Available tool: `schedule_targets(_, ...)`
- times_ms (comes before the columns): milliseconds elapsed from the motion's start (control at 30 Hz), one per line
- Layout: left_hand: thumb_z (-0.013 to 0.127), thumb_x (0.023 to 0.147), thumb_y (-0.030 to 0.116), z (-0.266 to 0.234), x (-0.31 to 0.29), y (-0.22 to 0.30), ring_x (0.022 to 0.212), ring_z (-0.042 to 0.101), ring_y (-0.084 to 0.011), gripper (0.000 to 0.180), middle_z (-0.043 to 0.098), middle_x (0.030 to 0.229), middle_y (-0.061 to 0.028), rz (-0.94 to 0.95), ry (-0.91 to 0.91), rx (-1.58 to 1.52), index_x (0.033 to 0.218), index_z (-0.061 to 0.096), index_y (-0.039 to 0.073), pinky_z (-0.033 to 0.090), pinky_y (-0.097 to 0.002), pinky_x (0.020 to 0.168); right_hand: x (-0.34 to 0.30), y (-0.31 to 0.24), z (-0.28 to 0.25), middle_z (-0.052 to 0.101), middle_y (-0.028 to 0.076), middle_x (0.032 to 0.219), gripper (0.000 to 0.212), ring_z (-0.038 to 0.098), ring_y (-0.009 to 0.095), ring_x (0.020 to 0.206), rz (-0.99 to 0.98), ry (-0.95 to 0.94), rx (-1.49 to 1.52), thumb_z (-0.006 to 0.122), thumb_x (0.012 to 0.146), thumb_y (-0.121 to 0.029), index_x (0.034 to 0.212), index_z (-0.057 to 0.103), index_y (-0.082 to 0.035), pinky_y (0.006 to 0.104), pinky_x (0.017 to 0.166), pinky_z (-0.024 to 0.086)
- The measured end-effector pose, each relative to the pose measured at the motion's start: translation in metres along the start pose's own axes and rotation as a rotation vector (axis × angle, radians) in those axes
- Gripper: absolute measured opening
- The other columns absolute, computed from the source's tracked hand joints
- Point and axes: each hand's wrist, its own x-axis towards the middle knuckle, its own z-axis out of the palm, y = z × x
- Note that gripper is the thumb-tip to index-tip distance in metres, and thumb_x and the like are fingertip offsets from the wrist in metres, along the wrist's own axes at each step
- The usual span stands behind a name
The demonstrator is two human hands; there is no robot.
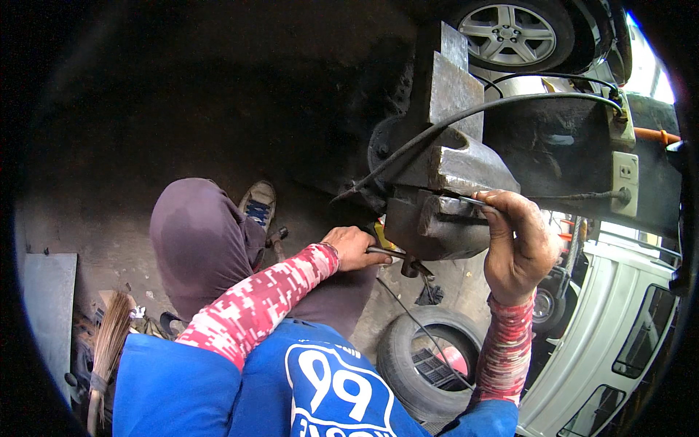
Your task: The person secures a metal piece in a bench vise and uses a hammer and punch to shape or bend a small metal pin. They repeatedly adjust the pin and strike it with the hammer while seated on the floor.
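Worn metal vise (pixel 455 237) — grimy concrete floor (pixel 466 295); loose tyre (pixel 394 357); white vehicle (pixel 604 291) alongside

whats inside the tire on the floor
Within the opening of the tire, a black slotted piece and part of a red object show. Whatever lies beneath them, or under the tire itself, is covered.

1. The right hand (pixel 520 247) covers one end of a thin dark piece (pixel 470 200), whose exact shape is too small to tell.
2. The left hand (pixel 349 249) hides part of the vise handle (pixel 390 253).
3. The upper edge cuts off the tire around the silver wheel (pixel 507 34).
4. The lower edge crops the broom (pixel 113 328) and blue shirt (pixel 328 386).
5. Deep shadow hides details at upper left.
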Motion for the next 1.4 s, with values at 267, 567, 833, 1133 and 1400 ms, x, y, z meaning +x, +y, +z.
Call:
schedule_targets(267, 0.067, 0.091, 0.038, -0.058, -0.083, 0.028, 0.082, 0.07, -0.0427, 0.038, 0.071, 0.084, -0.0244, 0.091, 0.166, -0.119, 0.112, 0.069, 0.006, 0.054, -0.0512, 0.075, 0.001, 0.002, 0.001, 0.072, 0.014, 0.084, 0.015, 0.073, 0.027, 0.074, -0.002, 0.04, 0.008, 0.075, 0.081, 0.005, 0.094, 0.071, -0.001, 0.0326, 0.069, 0.056)
schedule_targets(567, 0.064, 0.09, 0.025, -0.057, -0.11, 0.062, 0.08, 0.07, -0.041, 0.032, 0.071, 0.08, -0.0227, -0.02, 0.267, -0.139, 0.115, 0.068, 0.006, 0.055, -0.0482, 0.078, 0.008, 0.006, 0.0, 0.07, 0.015, 0.078, 0.009, 0.071, 0.031, 0.07, -0.028, 0.041, 0.088, 0.076, 0.082, 0.0, 0.089, 0.07, -0.002, 0.0344, 0.064, 0.055)
schedule_targets(833, 0.065, 0.09, 0.022, -0.046, -0.117, 0.084, 0.071, 0.068, -0.0409, 0.026, 0.068, 0.073, -0.0218, 0.031, 0.47, -0.09, 0.112, 0.067, 0.008, 0.054, -0.0488, 0.067, 0.009, 0.005, 0.001, 0.07, 0.013, 0.076, 0.007, 0.072, 0.026, 0.069, 0.014, 0.068, 0.164, 0.075, 0.083, 0.0, 0.087, 0.07, -0.001, 0.0325, 0.063, 0.054)
schedule_targets(1133, 0.065, 0.092, 0.025, -0.058, -0.118, 0.067, 0.077, 0.071, -0.0384, 0.031, 0.072, 0.084, -0.0202, 0.209, 0.35, -0.111, 0.117, 0.063, 0.006, 0.055, -0.0443, 0.071, -0.097, 0.012, 0.031, 0.064, 0.008, 0.091, 0.008, 0.063, 0.014, 0.082, 0.491, 0.801, 0.622, 0.057, 0.104, -0.007, 0.103, 0.06, 0.001, 0.0313, 0.079, 0.056)
schedule_targets(1400, 0.061, 0.097, 0.018, -0.067, -0.106, 0.066, 0.094, 0.067, -0.0373, 0.023, 0.065, 0.098, -0.0194, 0.088, 0.298, -0.172, 0.112, 0.053, 0.002, 0.051, -0.0412, 0.08, -0.234, 0.052, 0.127, 0.063, 0.027, 0.116, 0.038, 0.059, 0.042, 0.109, 0.942, 0.316, 0.341, 0.051, 0.103, -0.022, 0.128, 0.058, 0.007, 0.0481, 0.1, 0.043)
